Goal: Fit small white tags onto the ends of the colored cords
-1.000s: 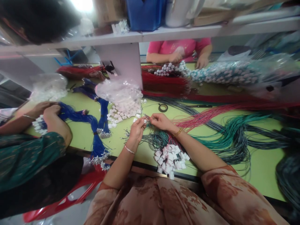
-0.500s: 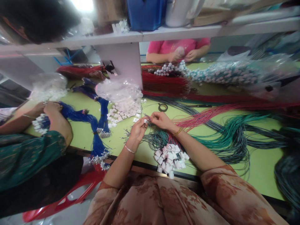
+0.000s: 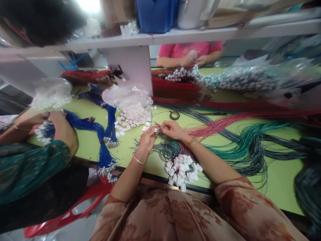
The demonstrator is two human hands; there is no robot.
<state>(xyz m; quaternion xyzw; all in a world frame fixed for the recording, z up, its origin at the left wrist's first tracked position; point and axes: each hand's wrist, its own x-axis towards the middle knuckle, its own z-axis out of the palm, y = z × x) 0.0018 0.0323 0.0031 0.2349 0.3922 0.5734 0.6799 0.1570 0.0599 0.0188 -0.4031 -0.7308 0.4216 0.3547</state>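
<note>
Near edge: white connector cluster [image 3: 182, 169], attached to wires, on the worktop [image 3: 283, 184].
Wire ends [image 3: 156, 124]: between both hands; long axis crosswise, tips pointing left and slightly away.
Left hand [image 3: 147, 139]: grip pressed together, pinching one connector [image 3: 155, 130].
Right hand [image 3: 173, 130]: grip pinching the wire ends, thumb against forefinger.
Appearance: wire ends thin, metallic; connector white, small, orientation unclear.
Beyond: loose connectors [image 3: 129, 122], left; black tape roll [image 3: 175, 119], right.
</note>
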